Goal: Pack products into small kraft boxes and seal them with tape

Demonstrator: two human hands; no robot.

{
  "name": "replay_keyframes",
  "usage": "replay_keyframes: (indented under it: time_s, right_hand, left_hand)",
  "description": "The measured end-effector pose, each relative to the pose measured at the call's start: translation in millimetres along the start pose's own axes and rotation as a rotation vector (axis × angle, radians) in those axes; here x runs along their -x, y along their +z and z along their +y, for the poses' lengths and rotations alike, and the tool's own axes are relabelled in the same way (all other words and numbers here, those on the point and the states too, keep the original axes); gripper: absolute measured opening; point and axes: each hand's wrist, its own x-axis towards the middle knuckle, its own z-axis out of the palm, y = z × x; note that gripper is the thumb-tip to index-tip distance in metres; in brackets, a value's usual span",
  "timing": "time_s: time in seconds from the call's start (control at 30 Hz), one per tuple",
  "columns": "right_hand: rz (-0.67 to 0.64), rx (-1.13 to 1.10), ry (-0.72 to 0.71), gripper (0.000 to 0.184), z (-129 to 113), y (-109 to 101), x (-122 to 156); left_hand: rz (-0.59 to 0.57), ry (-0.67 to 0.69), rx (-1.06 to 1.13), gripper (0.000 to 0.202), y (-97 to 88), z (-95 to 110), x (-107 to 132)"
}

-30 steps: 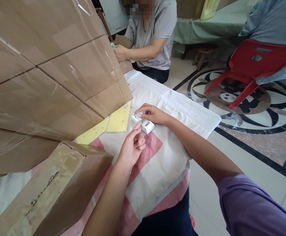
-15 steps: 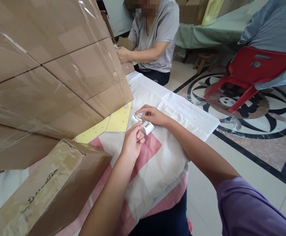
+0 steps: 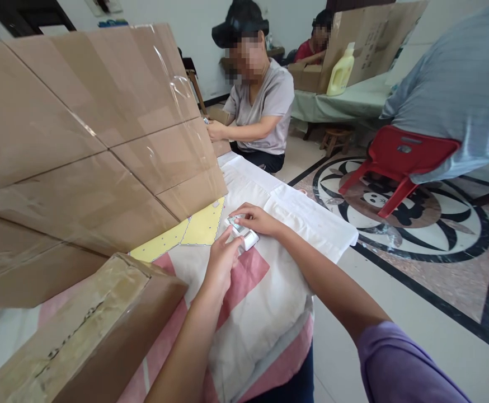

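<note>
A small white box-like thing, with a dark strip and a grey-green patterned part at its far end, rests on the cloth-covered surface. Whether it is one piece or two is hard to tell. My right hand grips the patterned end from above with bent fingers. From the near left, my left hand is closed on its edge, thumb and fingers pinching. Under both hands lies a pink and cream cloth.
A tall cardboard panel rises on the left, with a taped carton in front. Yellow sheets lie by the panel's foot. Across, a co-worker sits handling something small. A person in grey-blue sits on a red chair at right.
My view has tilted up, showing more of the room. My left hand has come from beside the white thing onto its edge. My right hand keeps its hold.
</note>
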Motion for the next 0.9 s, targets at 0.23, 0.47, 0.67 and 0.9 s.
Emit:
replay_keyframes:
  time_s: [0.23, 0.47, 0.67, 0.9]
  right_hand:
    - [0.018, 0.005, 0.013, 0.035, -1, 2, 0]
    - [0.018, -0.005, 0.054, 0.032, -4, 2, 1]
    - [0.019, -0.012, 0.053, 0.031, -4, 2, 1]
    - [0.017, 0.005, 0.041, 0.03, -3, 2, 0]
  left_hand:
    - [0.0, 0.05, -0.121, 0.084, -2.4, -12, -1]
    - [0.204, 0.522, -0.741, 0.037, -17.6, -19, -4]
    - [0.13, 0.486, -0.978, 0.034, -24.3, -12, -17]
    - [0.129, 0.468, -1.067, 0.046, -25.8, -12, -14]
